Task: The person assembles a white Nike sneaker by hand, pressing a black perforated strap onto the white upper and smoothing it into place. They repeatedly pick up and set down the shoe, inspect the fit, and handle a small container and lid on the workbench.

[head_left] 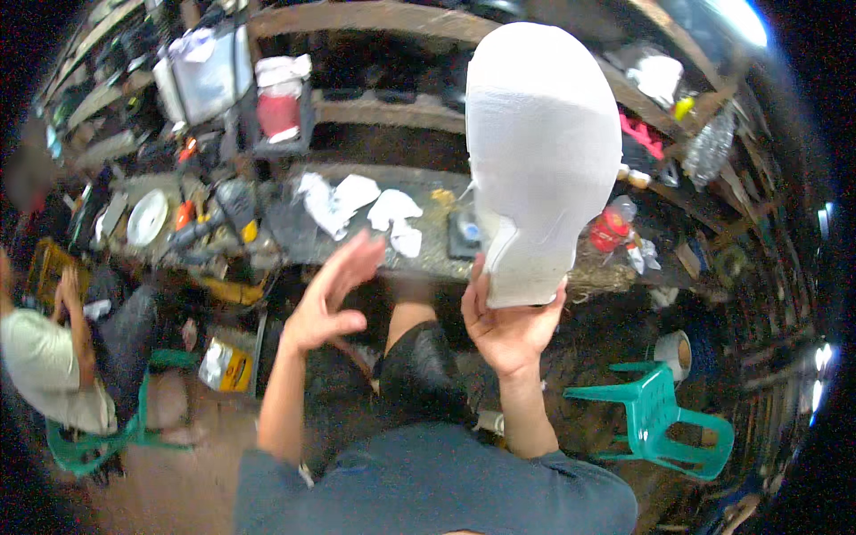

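Note:
My right hand grips a large white shoe sole by its narrow lower end. The sole stands upright, its broad rounded end at the top, and hides part of the bench and shelf behind it. To the left, my left hand is raised with fingers apart and holds nothing; its fingertips are slightly blurred. Just beyond that hand, crumpled white pieces of paper or cloth lie on the workbench.
A green plastic chair stands at the right, near a white roll. A seated person is at the far left. The bench carries a white oval dish, tools and a red container. Wooden shelves rise behind it.

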The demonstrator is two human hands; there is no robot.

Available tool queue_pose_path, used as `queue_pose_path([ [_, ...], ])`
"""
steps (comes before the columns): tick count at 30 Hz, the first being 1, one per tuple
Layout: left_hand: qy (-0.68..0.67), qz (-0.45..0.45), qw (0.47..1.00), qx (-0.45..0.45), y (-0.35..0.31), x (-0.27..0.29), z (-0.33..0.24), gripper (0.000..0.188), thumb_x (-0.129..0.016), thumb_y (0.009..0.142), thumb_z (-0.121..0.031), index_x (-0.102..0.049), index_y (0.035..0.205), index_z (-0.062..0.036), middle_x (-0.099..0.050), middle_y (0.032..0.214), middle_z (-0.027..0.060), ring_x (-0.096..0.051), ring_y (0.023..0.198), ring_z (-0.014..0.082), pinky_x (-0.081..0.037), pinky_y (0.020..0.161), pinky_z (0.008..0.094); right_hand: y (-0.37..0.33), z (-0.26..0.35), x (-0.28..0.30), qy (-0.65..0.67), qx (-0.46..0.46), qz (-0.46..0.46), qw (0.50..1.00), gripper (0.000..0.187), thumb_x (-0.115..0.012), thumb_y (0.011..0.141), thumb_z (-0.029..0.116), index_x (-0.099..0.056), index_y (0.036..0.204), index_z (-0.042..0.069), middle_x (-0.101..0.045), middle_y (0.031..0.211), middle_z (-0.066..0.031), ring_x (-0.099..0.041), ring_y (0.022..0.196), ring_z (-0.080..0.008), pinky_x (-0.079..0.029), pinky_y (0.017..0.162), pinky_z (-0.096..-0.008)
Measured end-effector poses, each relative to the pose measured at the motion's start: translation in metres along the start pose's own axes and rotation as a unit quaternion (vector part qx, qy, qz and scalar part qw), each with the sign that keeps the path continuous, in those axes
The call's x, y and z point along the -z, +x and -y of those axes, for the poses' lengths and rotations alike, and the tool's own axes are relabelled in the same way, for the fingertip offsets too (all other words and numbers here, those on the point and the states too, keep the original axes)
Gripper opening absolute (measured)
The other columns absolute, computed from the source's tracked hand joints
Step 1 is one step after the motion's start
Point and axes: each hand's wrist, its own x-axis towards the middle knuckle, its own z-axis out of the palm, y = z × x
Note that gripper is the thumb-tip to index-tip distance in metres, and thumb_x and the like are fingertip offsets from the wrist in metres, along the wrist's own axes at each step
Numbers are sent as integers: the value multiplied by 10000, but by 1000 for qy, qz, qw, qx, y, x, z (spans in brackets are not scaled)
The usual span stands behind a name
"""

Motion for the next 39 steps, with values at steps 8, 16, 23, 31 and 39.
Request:
queue_pose_path([
  [8,54,104,990,-81,64,13,-76,1531,-1046,557,-432,-107,1686,3,-256,1729,171,-259,1598,272,-212,1306,443,-22,-80,38,216,-329,63,917,998,-731,836,686,-431,1617,143,-512,1564,-216,-603,1310,-453,-473,1118,-652],
  [16,-205,-81,975,-13,-9,45,43,1122,-909,697,-469,-380,1557,19,-520,1518,167,-522,1382,308,-445,1142,449,-37,-85,65,57,-422,63,903,1188,-576,853,878,-359,1616,-6,-552,1493,-306,-672,1191,-497,-544,1048,-619],
  [23,-231,-286,930,18,-102,18,79,968,-775,813,-581,-492,1509,30,-643,1414,175,-651,1275,328,-564,1045,457,-30,-37,171,-789,-123,-11,602,1126,-647,931,734,-228,1665,-10,-423,1577,-371,-566,1318,-560,-470,1136,-577],
  [31,-274,-383,882,30,-170,25,111,977,-602,911,-715,-434,1553,2,-608,1444,192,-647,1276,355,-554,1057,495,-12,-44,180,-949,-77,-18,305,794,-752,931,417,-470,1543,-3,-520,1509,-323,-565,1335,-489,-496,1114,-527],
  [39,-674,-356,647,-27,-193,5,121,1024,-412,933,-838,-425,1569,-36,-653,1348,216,-696,1108,476,-582,963,620,152,-37,77,-877,248,100,399,556,-744,869,43,-617,1409,63,-685,1251,-186,-709,1034,-369,-566,984,-414],
])
